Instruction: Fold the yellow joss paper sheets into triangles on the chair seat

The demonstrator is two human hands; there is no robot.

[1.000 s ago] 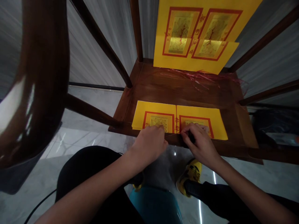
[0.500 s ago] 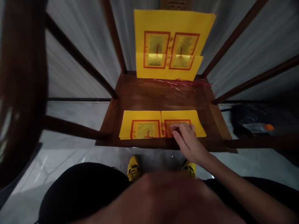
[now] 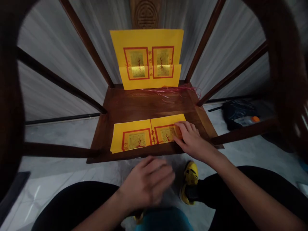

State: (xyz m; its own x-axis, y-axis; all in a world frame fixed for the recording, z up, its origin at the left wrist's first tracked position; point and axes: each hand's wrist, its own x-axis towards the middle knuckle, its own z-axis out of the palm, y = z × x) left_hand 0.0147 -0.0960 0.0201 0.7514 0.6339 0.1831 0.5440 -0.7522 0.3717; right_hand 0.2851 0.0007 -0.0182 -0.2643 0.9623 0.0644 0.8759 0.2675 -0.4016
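Seemingly steadying the yellow paper stack (image 3: pixel 132 126) at the front of the chair seat (image 3: pixel 144 107), clamping the fingers of the right hand (image 3: pixel 193 142) on its right end; hovering nearby with the left hand (image 3: pixel 149 181), curling its fingers, too blurred to tell whether empty.

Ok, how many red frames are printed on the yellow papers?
4 red frames: two side by side on the upright paper, two on the front paper, its right one partly behind the right hand. More may be hidden underneath.
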